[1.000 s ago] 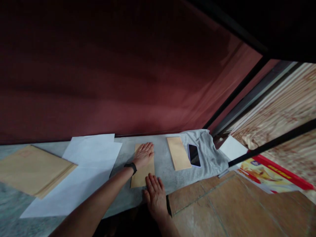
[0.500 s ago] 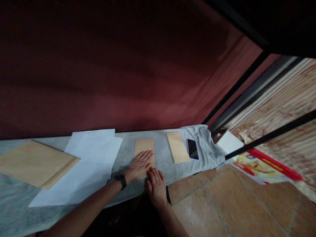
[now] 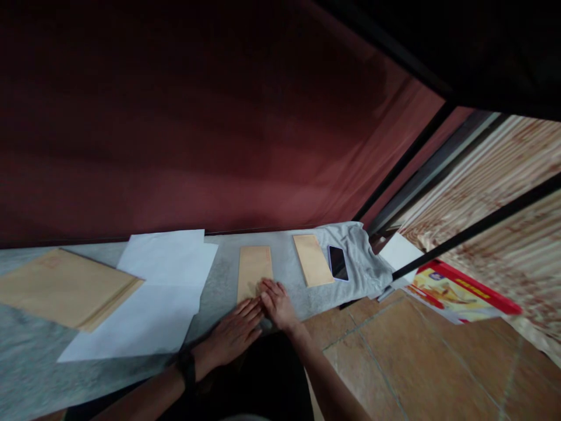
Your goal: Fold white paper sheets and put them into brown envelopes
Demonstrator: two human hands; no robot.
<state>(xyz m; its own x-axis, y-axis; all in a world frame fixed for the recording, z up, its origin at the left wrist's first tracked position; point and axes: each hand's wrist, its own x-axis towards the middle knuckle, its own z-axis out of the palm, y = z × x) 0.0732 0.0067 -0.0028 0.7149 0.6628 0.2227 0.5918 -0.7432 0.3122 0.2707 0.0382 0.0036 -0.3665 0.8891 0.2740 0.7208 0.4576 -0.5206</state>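
Note:
A small brown envelope (image 3: 253,268) lies flat on the grey cloth-covered table (image 3: 228,275) right in front of me. My left hand (image 3: 233,334) rests flat at its near edge, fingers stretched out and together, a black band on the wrist. My right hand (image 3: 276,303) lies beside it with its fingers on the envelope's near right corner. Neither hand grips anything. A second small brown envelope (image 3: 312,267) lies to the right, apart from both hands.
A dark phone (image 3: 338,262) lies on a grey cloth (image 3: 363,257) right of the second envelope. White sheets (image 3: 153,292) and a stack of large brown envelopes (image 3: 61,286) lie to the left. A dark red wall stands behind. Tiled floor and a red printed poster (image 3: 456,289) are at right.
My left hand has slid back along the envelope from its far end to its near edge. My right hand has moved slightly forward onto the near corner. The view has shifted a little.

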